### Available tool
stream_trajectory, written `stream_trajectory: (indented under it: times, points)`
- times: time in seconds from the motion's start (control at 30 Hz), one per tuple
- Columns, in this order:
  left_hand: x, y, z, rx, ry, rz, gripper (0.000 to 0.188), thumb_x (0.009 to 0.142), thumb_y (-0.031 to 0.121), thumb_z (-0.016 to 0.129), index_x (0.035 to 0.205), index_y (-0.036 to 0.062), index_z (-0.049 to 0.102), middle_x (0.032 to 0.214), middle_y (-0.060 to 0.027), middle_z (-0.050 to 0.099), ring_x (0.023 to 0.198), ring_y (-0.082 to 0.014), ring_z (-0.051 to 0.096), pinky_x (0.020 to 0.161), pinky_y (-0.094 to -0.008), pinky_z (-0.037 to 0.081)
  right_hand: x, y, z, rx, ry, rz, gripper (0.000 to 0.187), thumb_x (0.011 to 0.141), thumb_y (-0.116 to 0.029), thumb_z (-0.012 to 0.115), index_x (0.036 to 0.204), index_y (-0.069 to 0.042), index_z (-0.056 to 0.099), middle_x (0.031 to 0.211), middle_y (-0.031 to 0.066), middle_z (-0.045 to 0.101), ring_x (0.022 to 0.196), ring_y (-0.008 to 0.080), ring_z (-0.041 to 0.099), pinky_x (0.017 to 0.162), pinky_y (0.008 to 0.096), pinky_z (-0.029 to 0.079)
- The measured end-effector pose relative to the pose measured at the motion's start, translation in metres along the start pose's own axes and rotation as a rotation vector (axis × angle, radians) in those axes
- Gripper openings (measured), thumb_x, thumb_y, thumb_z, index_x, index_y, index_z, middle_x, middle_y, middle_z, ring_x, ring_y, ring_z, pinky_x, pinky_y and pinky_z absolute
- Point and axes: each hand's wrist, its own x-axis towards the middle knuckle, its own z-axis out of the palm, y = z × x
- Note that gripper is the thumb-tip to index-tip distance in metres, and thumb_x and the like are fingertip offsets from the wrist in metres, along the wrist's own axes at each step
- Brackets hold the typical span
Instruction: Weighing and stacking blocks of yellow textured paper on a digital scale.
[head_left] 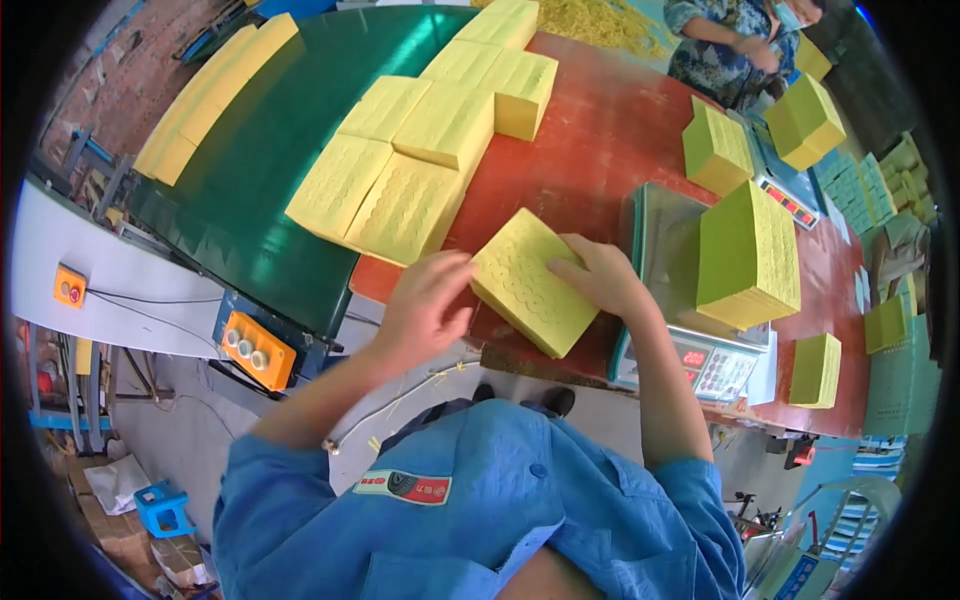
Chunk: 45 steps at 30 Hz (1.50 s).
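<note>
A thick stack of yellow paper [535,285], its top marked with rows of curved cuts, sits tilted at the front edge of the red table. My right hand [600,278] grips its right side, thumb on the top face and fingers over the far edge. By the stack's left corner is my left hand [430,305], thumb apart from the fingers; whether its fingertips touch the paper is hard to tell. Just right of my right hand stands a digital scale [690,362] bearing another yellow stack [745,260].
Several yellow stacks [400,190] stand in rows where the green belt [250,200] meets the red table [590,110]. An orange button box [258,350] hangs at the belt's near end. Across the table a person [725,50] stands near a second scale [785,190].
</note>
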Motion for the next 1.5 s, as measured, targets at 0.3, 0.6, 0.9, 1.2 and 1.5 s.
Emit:
stream_trajectory:
  times: [0.3,0.6,0.9,1.2,1.5]
  points:
    - [-0.097,0.018,0.078,-1.702,0.166,-1.213,0.066,0.094,0.059,0.048,0.136,0.0089,0.043,0.125,-0.0155,0.054,0.117,-0.0261,0.051,0.1,-0.0403,0.039,-0.081,-0.037,0.068,0.059,0.196,0.18,0.063,0.087,-0.039,0.062,0.132,0.001,0.047,0.103,0.028,0.066,0.1,0.0394,0.064,0.086,0.0454,0.05]
    - [-0.073,0.05,0.052,-1.363,0.018,-0.92,0.072,0.094,0.038,0.055,0.149,0.0064,0.023,0.132,-0.0121,0.05,0.123,-0.0229,0.048,0.104,-0.0418,0.038,-0.101,-0.036,0.092,0.08,0.387,0.192,0.063,0.087,-0.037,0.063,0.132,0.003,0.047,0.1,0.0256,0.067,0.091,0.039,0.067,0.081,0.0446,0.052]
    - [-0.109,0.03,0.068,-1.015,-0.055,-0.543,0.036,0.1,0.015,0.041,0.132,-0.0022,0.047,0.132,-0.0161,0.054,0.121,-0.0231,0.053,0.104,-0.0373,0.041,-0.134,0.033,0.131,0.524,0.214,0.299,0.053,0.095,-0.047,0.053,0.112,0.002,0.065,0.105,0.0252,0.066,0.099,0.0355,0.066,0.086,0.0413,0.05]
    - [-0.004,0.126,0.017,-0.66,0.015,-0.323,0.04,0.097,0.012,0.05,0.134,-0.002,0.044,0.132,-0.0143,0.053,0.12,-0.0239,0.053,0.1,-0.0379,0.045,-0.176,0.013,-0.008,0.953,0.337,-0.157,0.057,0.095,-0.035,0.059,0.135,0.005,0.047,0.116,0.0158,0.062,0.099,0.018,0.061,0.075,0.032,0.052]
    - [0.257,0.269,0.079,-1.25,-0.229,-0.497,0.054,0.088,0.039,0.062,0.131,0.0078,0.052,0.126,-0.0112,0.057,0.114,-0.0247,0.055,0.091,-0.0396,0.048,-0.19,0.118,-0.233,1.036,0.48,-0.096,0.038,0.094,-0.028,0.056,0.116,0.001,0.063,0.093,0.007,0.066,0.071,0.0123,0.06,0.063,0.0253,0.049]
